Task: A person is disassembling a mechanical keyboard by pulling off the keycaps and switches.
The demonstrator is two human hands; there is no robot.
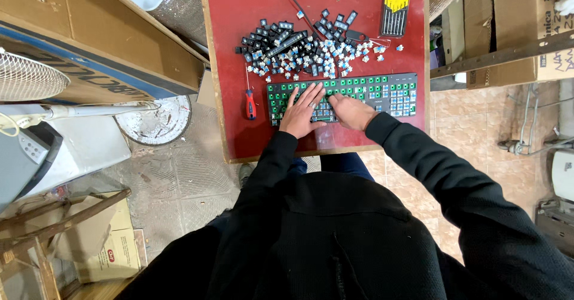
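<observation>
A stripped keyboard (382,90) with a green board and bare switches lies across the red table (233,66). My left hand (302,111) lies flat on its left-middle part, fingers spread. My right hand (353,111) rests beside it on the keyboard's middle, fingers curled down against the switches; whether it pinches anything is hidden. Behind the keyboard sits a heap of black keycaps and pale blue switches (305,49). A red-handled screwdriver (250,99) lies left of the keyboard.
A black and yellow case of screwdriver bits (394,14) lies at the table's back right. A black cable (296,1) runs to the far edge. Cardboard boxes (107,31) and a fan (30,75) stand left, shelving with boxes (514,31) right.
</observation>
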